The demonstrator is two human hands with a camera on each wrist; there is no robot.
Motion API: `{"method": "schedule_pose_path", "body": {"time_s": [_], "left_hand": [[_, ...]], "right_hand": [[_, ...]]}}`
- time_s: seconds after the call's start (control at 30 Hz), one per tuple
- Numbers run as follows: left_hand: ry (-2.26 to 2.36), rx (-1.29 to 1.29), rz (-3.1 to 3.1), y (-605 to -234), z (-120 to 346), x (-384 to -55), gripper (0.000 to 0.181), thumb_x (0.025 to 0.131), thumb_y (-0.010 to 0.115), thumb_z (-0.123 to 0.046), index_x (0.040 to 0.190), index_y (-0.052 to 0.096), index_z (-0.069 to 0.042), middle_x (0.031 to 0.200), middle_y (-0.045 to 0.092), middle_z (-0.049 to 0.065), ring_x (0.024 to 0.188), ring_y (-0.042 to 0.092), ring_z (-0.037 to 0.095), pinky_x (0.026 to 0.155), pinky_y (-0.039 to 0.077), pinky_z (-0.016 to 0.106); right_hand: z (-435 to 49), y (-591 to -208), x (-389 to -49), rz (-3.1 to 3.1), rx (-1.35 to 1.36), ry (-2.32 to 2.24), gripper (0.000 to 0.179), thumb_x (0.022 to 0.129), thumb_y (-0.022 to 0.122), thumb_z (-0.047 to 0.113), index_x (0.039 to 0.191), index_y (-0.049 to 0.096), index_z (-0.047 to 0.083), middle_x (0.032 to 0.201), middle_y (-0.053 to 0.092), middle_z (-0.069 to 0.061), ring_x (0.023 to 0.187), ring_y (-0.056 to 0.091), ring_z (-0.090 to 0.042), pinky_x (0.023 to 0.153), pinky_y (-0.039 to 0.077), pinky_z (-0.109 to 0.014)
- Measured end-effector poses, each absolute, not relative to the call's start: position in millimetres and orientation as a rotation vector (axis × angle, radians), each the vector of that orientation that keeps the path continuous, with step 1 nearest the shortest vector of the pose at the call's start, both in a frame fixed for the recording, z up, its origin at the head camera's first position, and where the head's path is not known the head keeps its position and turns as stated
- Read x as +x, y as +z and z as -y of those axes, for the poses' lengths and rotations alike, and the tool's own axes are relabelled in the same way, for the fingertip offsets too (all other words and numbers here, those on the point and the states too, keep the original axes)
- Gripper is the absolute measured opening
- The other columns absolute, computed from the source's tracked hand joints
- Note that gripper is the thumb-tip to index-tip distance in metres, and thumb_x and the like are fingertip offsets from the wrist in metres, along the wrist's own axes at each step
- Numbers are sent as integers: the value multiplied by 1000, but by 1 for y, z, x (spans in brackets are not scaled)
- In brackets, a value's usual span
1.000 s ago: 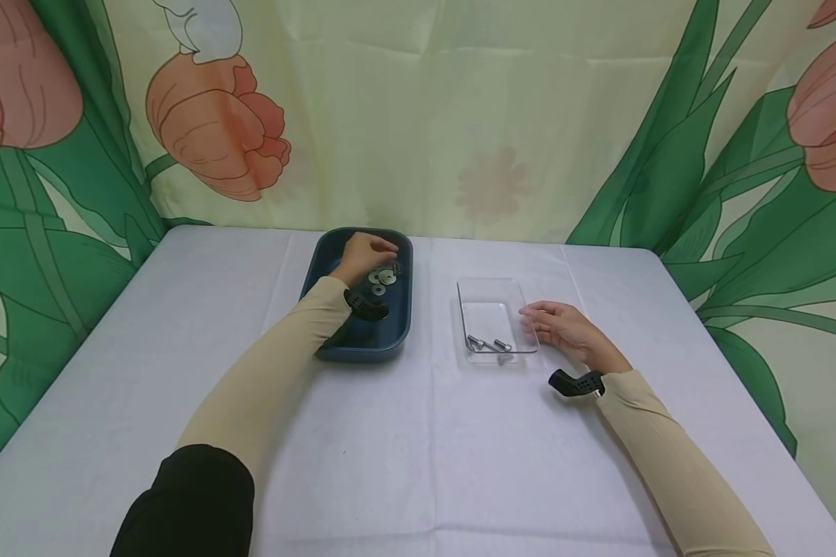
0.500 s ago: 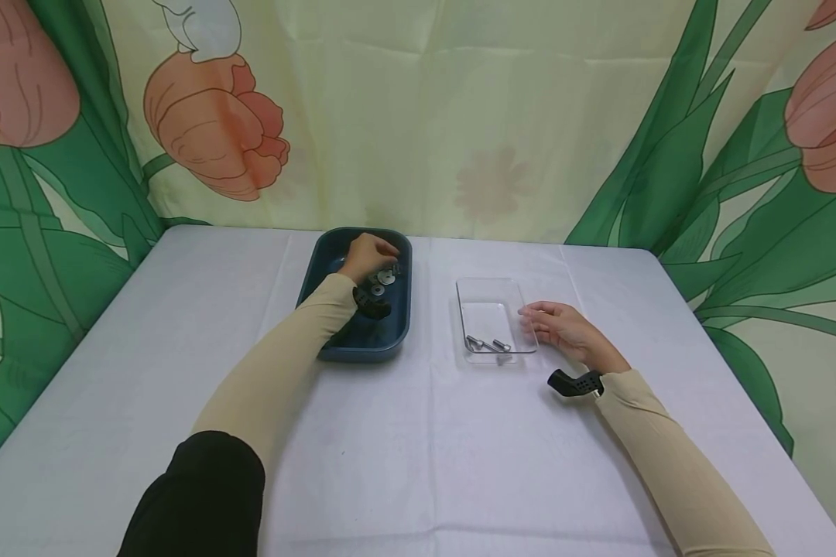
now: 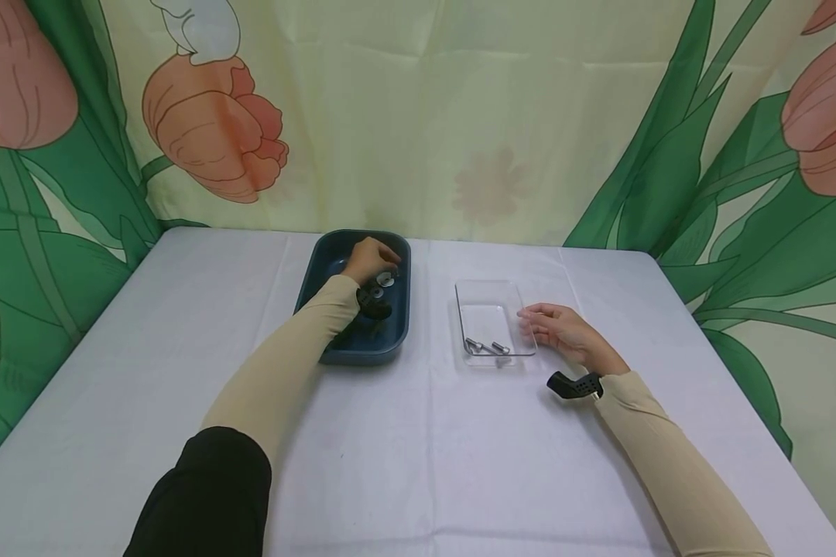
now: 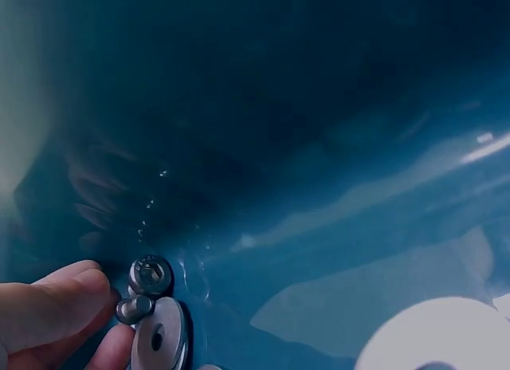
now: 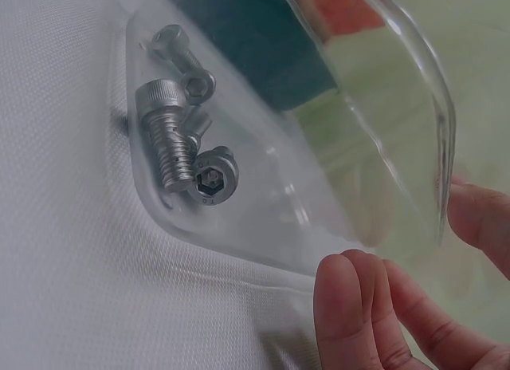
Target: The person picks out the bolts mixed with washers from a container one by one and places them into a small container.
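Observation:
My left hand (image 3: 371,258) reaches into a dark blue tray (image 3: 397,340), its fingers bent downward. In the left wrist view its fingertips (image 4: 92,279) are right at a small bolt (image 4: 134,308); I cannot tell whether they pinch it. A socket-head bolt (image 4: 150,275) and a flat washer (image 4: 158,338) lie against that bolt. My right hand (image 3: 560,333) holds the right side of a clear plastic box (image 3: 491,294), thumb (image 5: 482,222) at the rim and fingers (image 5: 339,294) along the wall. Several metal bolts (image 5: 166,139) lie at the box's near end.
Another large washer (image 4: 446,330) lies in the tray. A white cloth (image 3: 376,456) covers the table, and the box stands to the right of the tray. Behind the table's far edge hangs a printed floral curtain (image 3: 404,116).
My left hand has moved slightly right and lower in the tray, its fingertips now down among the hardware. My right hand and the clear box stay in place.

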State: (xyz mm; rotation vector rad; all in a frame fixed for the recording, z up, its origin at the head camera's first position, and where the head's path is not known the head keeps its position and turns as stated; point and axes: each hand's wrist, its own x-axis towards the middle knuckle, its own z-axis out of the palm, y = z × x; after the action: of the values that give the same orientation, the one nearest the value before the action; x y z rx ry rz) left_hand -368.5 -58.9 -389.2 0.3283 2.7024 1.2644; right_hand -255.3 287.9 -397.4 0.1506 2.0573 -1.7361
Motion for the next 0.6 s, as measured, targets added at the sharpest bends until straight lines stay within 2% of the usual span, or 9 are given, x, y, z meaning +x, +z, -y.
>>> {"method": "schedule_pose_path", "body": {"time_s": [0.17, 0.6], "left_hand": [[1233, 333, -2704, -392, 60, -370, 20, 87, 62, -3, 106, 69, 1, 111, 68, 17, 105, 62, 29, 92, 50, 38], [1100, 427, -2711, -390, 68, -370, 21, 83, 64, 3, 103, 70, 2, 105, 70, 19, 100, 65, 29, 88, 52, 37]], "right_hand": [[-288, -396, -254, -2050, 149, -1739, 24, 93, 59, 21, 111, 49, 8, 86, 62, 11, 78, 62, -2, 74, 52, -16], [-288, -397, -255, -2016, 135, -1784, 13, 93, 58, 17, 104, 53, 12, 86, 64, 11, 77, 62, -2, 73, 52, -16]]}}
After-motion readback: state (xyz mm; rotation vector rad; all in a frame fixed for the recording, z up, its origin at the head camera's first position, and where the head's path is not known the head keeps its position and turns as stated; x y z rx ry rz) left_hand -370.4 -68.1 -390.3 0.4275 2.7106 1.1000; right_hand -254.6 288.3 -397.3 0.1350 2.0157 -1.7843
